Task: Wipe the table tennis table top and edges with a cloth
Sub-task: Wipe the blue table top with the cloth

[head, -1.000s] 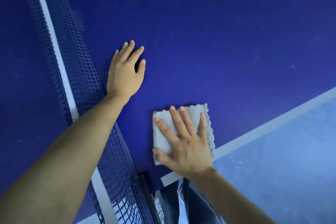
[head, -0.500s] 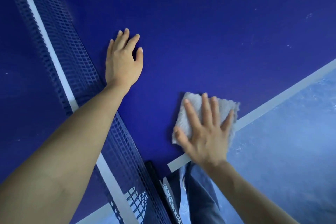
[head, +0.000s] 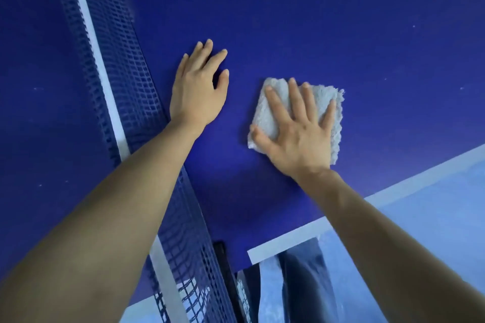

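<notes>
Right hand (head: pixel 296 134): fingers spread, pressing the cloth (head: pixel 270 113) flat.
Left hand (head: pixel 196 89): flat on the desk (head: pixel 315 21), beside the net (head: pixel 126 65).
Cloth: soft, light, likely bunches; best held under a flat palm.
Cloth axis: roughly square, no clear long axis, edges tilted to the white edge line (head: pixel 420 181).

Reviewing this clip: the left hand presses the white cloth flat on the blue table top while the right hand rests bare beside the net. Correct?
Hands are swapped. The head view shows the right hand pressing the white cloth on the blue table top, while the left hand rests bare beside the net.
</notes>
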